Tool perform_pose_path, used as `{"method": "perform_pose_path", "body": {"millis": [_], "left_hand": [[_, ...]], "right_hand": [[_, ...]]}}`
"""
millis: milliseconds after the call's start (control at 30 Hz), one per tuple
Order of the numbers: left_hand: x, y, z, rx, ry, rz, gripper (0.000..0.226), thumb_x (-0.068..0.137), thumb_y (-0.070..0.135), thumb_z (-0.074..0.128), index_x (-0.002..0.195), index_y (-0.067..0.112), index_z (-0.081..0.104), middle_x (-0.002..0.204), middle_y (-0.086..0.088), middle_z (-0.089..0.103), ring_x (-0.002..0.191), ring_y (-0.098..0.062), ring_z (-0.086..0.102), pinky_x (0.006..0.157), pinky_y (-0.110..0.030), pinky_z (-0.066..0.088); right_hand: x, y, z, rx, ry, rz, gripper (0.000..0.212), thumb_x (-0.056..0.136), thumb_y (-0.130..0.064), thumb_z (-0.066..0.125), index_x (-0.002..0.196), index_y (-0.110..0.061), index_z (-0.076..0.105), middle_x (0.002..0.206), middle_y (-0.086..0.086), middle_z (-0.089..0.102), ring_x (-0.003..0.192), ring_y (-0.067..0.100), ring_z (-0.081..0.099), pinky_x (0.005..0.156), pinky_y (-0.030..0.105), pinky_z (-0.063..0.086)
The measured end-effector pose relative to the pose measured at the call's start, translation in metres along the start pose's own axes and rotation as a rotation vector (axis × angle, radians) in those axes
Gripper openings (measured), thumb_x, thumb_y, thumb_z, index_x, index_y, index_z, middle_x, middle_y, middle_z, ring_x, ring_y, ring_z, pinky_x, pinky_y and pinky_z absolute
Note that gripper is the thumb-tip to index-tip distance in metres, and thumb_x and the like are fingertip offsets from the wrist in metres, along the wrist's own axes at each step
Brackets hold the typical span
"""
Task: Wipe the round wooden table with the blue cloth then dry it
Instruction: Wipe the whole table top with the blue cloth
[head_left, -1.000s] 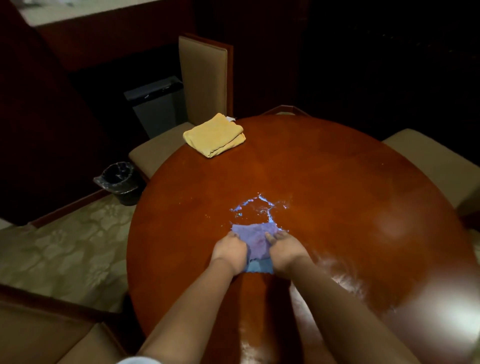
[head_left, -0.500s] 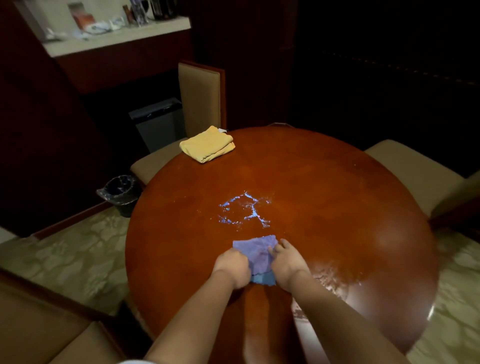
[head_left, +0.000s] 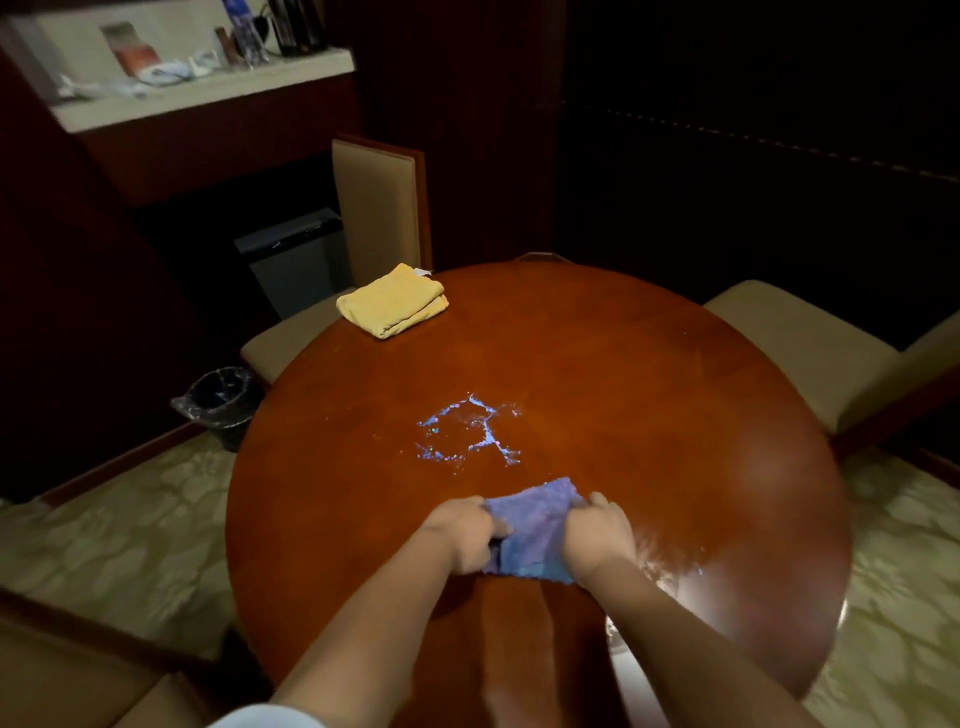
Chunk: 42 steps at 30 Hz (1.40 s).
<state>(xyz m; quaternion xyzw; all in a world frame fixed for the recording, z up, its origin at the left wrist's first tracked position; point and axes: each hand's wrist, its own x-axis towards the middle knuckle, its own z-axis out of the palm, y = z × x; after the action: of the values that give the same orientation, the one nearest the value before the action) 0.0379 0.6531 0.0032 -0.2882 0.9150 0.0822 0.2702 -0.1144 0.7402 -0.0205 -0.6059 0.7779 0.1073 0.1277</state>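
This looks like a hotel room or lounge sitting area. A round polished wooden table (head_left: 623, 389) stands on patterned pale carpet (head_left: 119, 525), ringed by beige upholstered chairs (head_left: 374, 208) with dark wood frames, and the walls are dark wood panelling (head_left: 467, 104). Against the wall a counter (head_left: 208, 93) carries bottles, a dark pot or kettle and packets too small to make out, with a small grey fridge-like cabinet (head_left: 293, 260) in the recess beneath it and a bin (head_left: 221, 397) lined with a plastic bag on the floor nearby.
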Motion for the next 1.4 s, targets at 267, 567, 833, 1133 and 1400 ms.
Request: {"method": "perform_pose_path", "body": {"millis": [267, 567, 833, 1133, 1400], "left_hand": [[0.005, -0.019, 0.009, 0.142, 0.121, 0.141, 0.046, 0.092, 0.016, 0.049, 0.138, 0.022, 0.049, 0.147, 0.001, 0.043, 0.143, -0.021, 0.021, 0.118, -0.036, 0.015], [0.019, -0.021, 0.016, -0.11, 0.179, 0.12, 0.03, 0.096, 0.015, 0.045, 0.122, 0.015, 0.061, 0.13, -0.007, 0.058, 0.124, -0.025, 0.049, 0.106, -0.033, 0.037], [0.042, 0.003, 0.008, -0.729, 0.331, -0.439, 0.041, 0.09, 0.013, 0.06, 0.131, 0.009, 0.056, 0.13, -0.009, 0.059, 0.116, -0.022, 0.057, 0.099, -0.03, 0.043], [0.049, -0.001, -0.014, -0.69, 0.211, -0.534, 0.018, 0.09, 0.006, 0.055, 0.085, 0.011, 0.071, 0.093, -0.01, 0.071, 0.088, -0.024, 0.067, 0.075, -0.032, 0.052], [0.07, -0.01, -0.027, -0.897, 0.323, -0.529, 0.029, 0.084, 0.02, 0.069, 0.058, 0.021, 0.056, 0.086, -0.002, 0.071, 0.084, -0.017, 0.066, 0.07, -0.021, 0.044]], "right_hand": [[0.001, -0.019, 0.01, 0.453, 0.041, 0.068, 0.059, 0.099, -0.007, 0.036, 0.152, -0.009, 0.011, 0.16, 0.01, 0.014, 0.145, 0.024, 0.02, 0.112, 0.03, 0.027], [0.011, -0.043, 0.023, 0.333, -0.017, 0.188, 0.07, 0.102, -0.049, 0.02, 0.153, -0.005, -0.002, 0.16, 0.013, -0.009, 0.147, 0.032, -0.006, 0.119, 0.038, 0.009], [0.004, -0.047, 0.018, 0.285, 0.074, 0.183, 0.084, 0.071, -0.05, 0.077, 0.126, 0.01, 0.055, 0.127, 0.027, 0.055, 0.122, 0.035, 0.05, 0.099, 0.037, 0.045], [0.017, -0.052, 0.035, 0.324, 0.01, 0.2, 0.083, 0.088, -0.048, 0.009, 0.145, 0.011, 0.022, 0.153, 0.027, 0.016, 0.143, 0.038, 0.021, 0.118, 0.041, 0.019], [0.063, 0.004, 0.019, 0.323, -0.005, 0.004, 0.099, 0.074, -0.062, 0.004, 0.151, -0.001, -0.008, 0.157, 0.017, -0.017, 0.147, 0.024, -0.014, 0.114, 0.026, -0.012]]}}
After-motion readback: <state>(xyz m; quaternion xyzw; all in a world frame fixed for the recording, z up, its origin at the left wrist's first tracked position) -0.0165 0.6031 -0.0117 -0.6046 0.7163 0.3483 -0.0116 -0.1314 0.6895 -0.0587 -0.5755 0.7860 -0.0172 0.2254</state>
